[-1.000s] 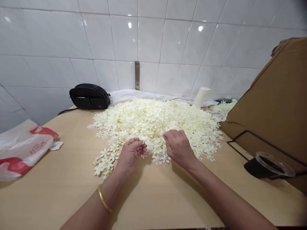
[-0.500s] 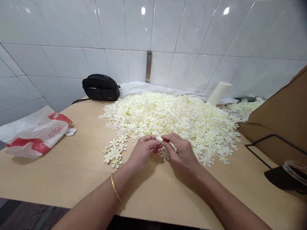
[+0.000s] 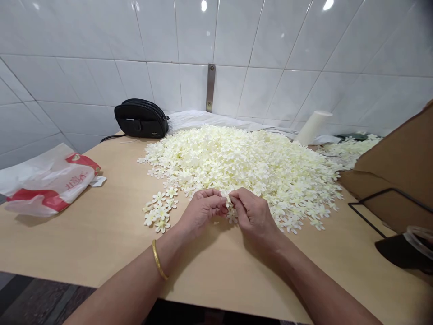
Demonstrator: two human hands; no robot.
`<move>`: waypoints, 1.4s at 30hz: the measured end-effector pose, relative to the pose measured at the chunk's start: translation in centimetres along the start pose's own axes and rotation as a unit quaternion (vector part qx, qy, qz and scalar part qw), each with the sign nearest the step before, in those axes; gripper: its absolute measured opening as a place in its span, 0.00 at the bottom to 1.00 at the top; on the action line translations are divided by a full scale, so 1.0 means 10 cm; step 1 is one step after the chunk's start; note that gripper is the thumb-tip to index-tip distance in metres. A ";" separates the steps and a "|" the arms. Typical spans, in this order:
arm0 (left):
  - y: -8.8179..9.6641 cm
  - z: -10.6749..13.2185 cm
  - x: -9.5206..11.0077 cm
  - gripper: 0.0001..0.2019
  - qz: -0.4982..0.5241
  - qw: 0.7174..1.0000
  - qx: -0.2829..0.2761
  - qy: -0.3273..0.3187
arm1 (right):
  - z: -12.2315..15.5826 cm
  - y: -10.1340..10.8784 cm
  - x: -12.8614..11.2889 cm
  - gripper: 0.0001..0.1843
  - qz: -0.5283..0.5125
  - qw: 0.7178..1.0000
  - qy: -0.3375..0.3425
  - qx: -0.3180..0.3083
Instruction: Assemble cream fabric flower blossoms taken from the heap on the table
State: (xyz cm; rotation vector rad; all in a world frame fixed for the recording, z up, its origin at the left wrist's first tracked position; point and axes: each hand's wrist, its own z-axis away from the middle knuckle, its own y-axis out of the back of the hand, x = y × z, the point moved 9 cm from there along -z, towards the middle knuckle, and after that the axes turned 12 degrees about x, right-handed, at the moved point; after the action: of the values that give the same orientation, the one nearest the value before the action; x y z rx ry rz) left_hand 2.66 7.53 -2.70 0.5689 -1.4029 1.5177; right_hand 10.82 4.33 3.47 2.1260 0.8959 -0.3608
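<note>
Both hands meet over the table at the near edge of a big heap of cream-white artificial flowers [image 3: 233, 158]. My left hand [image 3: 203, 210] is closed in a pinch, thumb against fingers, on a small artificial flower [image 3: 227, 198]. From the other side, my right hand [image 3: 253, 211] pinches the same flower between thumb and forefinger. Its petals show partly between the fingertips; the rest is hidden. Just below them a loose flower [image 3: 232, 215] lies on the table. To the left of my left hand sits a small cluster of similar flowers [image 3: 158, 212].
A red-and-white plastic bag [image 3: 54, 180] lies at the left. Behind stand a black pouch [image 3: 141, 119] and a white cone [image 3: 313, 127] near the tiled wall. At the right are a cardboard box [image 3: 395, 167], a black wire frame [image 3: 367, 219] and a dark cup [image 3: 402, 250].
My fingers have shifted slightly on the flower, and its petals now stand more upright between the fingertips. The whole view has tilted a little downward.
</note>
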 end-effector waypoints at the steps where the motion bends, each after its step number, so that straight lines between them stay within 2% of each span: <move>1: 0.00 0.00 0.00 0.05 0.003 1.000 0.000 0.001 | 0.00 0.00 0.00 0.10 -0.004 1.000 -0.007 0.004; 6: 0.02 0.00 0.01 0.05 0.010 1.000 0.010 0.004 | 0.00 0.02 0.07 0.10 -0.045 0.996 -0.071 0.015; 13: 0.07 -0.01 0.05 0.05 0.004 0.999 0.029 -0.020 | -0.04 0.11 0.17 0.09 -0.075 0.990 -0.110 0.044; 15: 0.11 -0.02 0.06 0.06 -0.004 0.999 0.040 -0.028 | -0.07 0.22 0.23 0.08 -0.042 0.991 -0.096 0.088; 18: 0.14 -0.03 0.06 0.07 -0.020 0.998 0.051 -0.036 | -0.10 0.32 0.26 0.08 0.071 0.987 -0.035 0.141; 21: 0.13 -0.03 0.06 0.08 -0.027 0.998 0.047 -0.038 | -0.11 0.17 0.27 0.09 0.178 0.979 0.040 0.085; 23: 0.11 -0.03 0.07 0.08 -0.027 0.998 0.043 -0.040 | -0.10 0.08 0.26 0.09 0.207 0.975 0.064 0.052; 25: 0.11 -0.02 0.08 0.08 -0.029 0.998 0.045 -0.041 | -0.09 0.12 0.22 0.08 0.185 0.979 0.054 0.070; 28: 0.13 -0.02 0.08 0.08 -0.031 0.997 0.053 -0.041 | -0.07 0.20 0.10 0.08 0.069 0.992 0.024 0.101; 32: 0.10 -0.02 0.05 0.08 -0.025 0.999 0.027 -0.031 | -0.03 0.07 -0.07 0.07 -0.054 0.998 0.005 0.036; 34: 0.07 -0.02 0.05 0.09 -0.015 0.999 0.005 -0.031 | -0.01 0.01 -0.09 0.07 -0.076 0.997 -0.005 0.014; 38: 0.02 -0.02 0.05 0.12 0.011 1.000 -0.015 -0.021 | 0.01 0.00 -0.02 0.08 -0.082 0.996 -0.030 0.012; 42: -0.01 -0.01 0.04 0.09 0.013 0.999 -0.028 -0.014 | 0.03 -0.01 0.03 0.10 -0.063 0.997 -0.035 0.001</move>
State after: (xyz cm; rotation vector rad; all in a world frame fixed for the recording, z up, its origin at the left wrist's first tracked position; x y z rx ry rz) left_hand 2.58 7.77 -2.32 0.5421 -1.4753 1.4903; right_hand 11.01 4.29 3.10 2.0515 0.9916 -0.4970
